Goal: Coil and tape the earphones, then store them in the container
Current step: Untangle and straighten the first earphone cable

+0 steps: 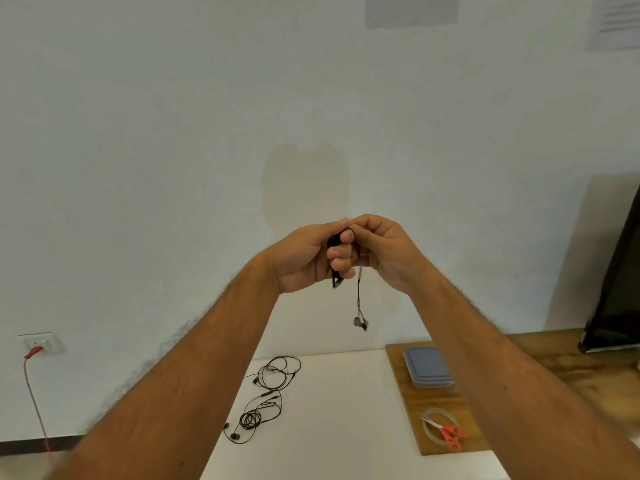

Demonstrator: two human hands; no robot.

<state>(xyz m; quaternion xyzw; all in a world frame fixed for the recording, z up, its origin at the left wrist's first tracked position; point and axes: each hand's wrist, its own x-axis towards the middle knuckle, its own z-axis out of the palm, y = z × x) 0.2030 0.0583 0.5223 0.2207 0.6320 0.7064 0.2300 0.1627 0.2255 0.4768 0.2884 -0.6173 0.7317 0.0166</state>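
My left hand [308, 258] is raised in front of the wall and closed around a black coil of earphone cable [335, 242]. My right hand [384, 249] touches it from the right and pinches the cable's loose end, which hangs down with two earbuds [360, 323] at its tip. On the white table below lie other black earphones [266, 396], tangled and loose. A closed plastic container with a blue-grey lid [429, 367] stands on a wooden board [401, 386]. A clear tape roll [429, 426] lies on the board's near part.
Red-handled scissors [448, 434] rest over the tape roll. A dark screen [616, 296] leans at the far right on a wooden surface. A wall socket with a red cable [34, 351] is at the lower left.
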